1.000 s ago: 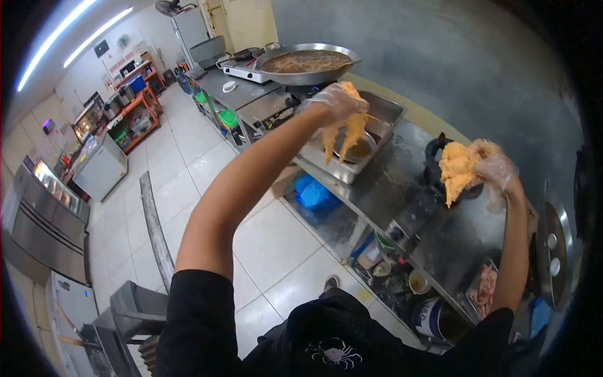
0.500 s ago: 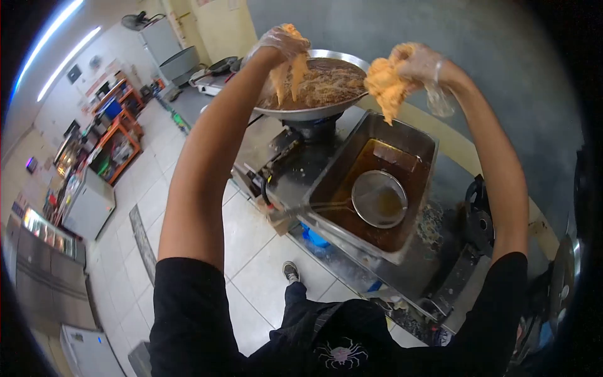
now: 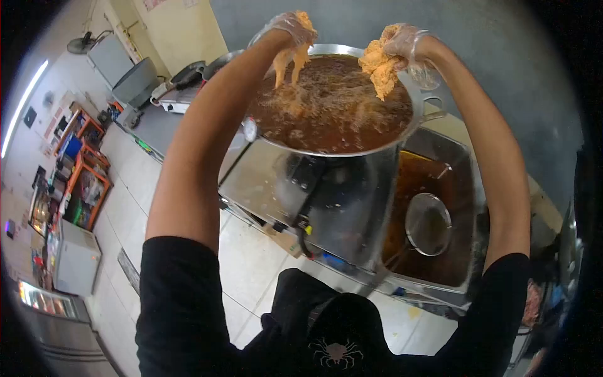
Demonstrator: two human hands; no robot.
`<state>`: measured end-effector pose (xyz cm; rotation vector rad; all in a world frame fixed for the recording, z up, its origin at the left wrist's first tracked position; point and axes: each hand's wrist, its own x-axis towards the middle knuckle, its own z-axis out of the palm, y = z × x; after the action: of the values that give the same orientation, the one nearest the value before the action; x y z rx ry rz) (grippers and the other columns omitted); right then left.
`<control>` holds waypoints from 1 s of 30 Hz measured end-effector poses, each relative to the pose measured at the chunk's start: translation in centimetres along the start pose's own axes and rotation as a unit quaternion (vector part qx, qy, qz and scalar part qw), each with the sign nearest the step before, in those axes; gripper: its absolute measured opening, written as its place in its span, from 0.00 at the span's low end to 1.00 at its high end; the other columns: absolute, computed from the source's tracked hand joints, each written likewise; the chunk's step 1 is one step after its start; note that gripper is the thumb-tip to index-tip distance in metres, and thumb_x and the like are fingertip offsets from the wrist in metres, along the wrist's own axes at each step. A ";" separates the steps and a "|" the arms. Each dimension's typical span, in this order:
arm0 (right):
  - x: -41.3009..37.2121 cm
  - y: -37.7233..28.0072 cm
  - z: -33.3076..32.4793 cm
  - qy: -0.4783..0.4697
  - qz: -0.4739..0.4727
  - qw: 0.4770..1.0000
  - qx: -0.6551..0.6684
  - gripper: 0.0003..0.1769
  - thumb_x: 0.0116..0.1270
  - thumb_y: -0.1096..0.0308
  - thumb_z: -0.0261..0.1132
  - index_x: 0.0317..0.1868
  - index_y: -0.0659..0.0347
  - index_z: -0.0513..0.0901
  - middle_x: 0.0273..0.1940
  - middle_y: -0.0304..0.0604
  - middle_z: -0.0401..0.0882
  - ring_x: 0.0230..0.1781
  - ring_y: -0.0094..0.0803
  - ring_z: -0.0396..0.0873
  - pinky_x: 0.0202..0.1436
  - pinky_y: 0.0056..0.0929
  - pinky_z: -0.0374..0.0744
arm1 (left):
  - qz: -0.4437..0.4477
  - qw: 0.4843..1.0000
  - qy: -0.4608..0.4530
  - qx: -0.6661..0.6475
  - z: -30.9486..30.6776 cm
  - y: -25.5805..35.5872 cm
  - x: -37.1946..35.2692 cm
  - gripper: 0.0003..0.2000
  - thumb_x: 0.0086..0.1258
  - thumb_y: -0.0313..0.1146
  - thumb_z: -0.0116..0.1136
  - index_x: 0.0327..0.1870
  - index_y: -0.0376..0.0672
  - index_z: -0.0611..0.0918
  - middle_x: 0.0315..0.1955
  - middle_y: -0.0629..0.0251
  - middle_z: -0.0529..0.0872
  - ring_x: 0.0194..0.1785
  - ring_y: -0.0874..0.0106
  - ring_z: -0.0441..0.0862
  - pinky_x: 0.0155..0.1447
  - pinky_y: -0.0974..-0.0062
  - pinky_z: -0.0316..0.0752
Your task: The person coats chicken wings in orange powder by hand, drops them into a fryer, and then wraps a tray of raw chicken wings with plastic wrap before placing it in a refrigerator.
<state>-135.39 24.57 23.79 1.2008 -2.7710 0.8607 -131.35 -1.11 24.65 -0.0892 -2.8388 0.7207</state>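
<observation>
Orange coated strips (image 3: 299,60) hang from the left hand (image 3: 286,26), which wears a clear plastic glove (image 3: 274,24); a ragged orange clump (image 3: 379,70) is held in the right hand (image 3: 407,45), similarly covered. Clock positions are read from the centre of the wok (image 3: 416,103), a wide metal vessel of brown, bubbling liquid (image 3: 339,110).

Left hand, at 11 o'clock: the fingers are bent down around the strips, knuckles uppermost; the fingertips are hidden, so the firmness of the grip cannot be told. The strips dangle below the palm, their tapering ends directed toward 6 o'clock, above the liquid.

Right hand, at 2 o'clock: the fingers curl into the clump, whose lower part droops to a point; glove and coating obscure the spacing between individual fingers.

Both arms are raised and extended forward. The left forearm (image 3: 195,144) rises from 8 o'clock; the right forearm (image 3: 480,119) rises from 4 o'clock, its hand turned inward toward 9 o'clock.

A steel tray (image 3: 467,207) containing a round strainer (image 3: 429,224) lies at 5 o'clock, just beside the wok. The metal bench (image 3: 260,179) shows at 7 o'clock.
</observation>
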 end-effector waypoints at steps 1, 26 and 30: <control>1.4 -1.2 1.1 0.002 0.052 0.994 -0.095 0.06 0.55 0.72 0.65 0.33 0.64 0.77 0.25 0.39 0.76 0.23 0.27 0.77 0.20 0.22 0.76 | -0.017 0.999 -0.020 -0.025 0.1 -0.5 0.4 0.20 0.66 0.43 0.54 0.59 0.60 0.73 0.54 0.61 0.78 0.54 0.64 0.77 0.56 0.70 0.74; 24.1 1.1 10.3 0.101 0.330 0.912 -0.222 0.10 0.60 0.63 0.63 0.39 0.57 0.83 0.39 0.44 0.82 0.33 0.32 0.78 0.37 0.30 0.80 | 0.238 0.961 -0.049 -0.131 10.8 -9.9 16.4 0.18 0.62 0.42 0.58 0.44 0.36 0.81 0.39 0.53 0.83 0.43 0.62 0.80 0.45 0.64 0.78; 15.3 -11.7 -3.1 0.138 0.234 0.877 -0.397 0.19 0.56 0.66 0.63 0.50 0.55 0.76 0.45 0.45 0.76 0.47 0.34 0.74 0.52 0.33 0.74 | 0.178 0.969 0.085 -0.147 1.7 -21.6 8.7 0.15 0.63 0.40 0.58 0.42 0.38 0.80 0.37 0.57 0.83 0.42 0.65 0.80 0.43 0.67 0.78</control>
<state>-138.93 9.24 35.33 0.2525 -2.7026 -0.1590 -140.33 -19.89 35.12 -0.6877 -2.7667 0.3221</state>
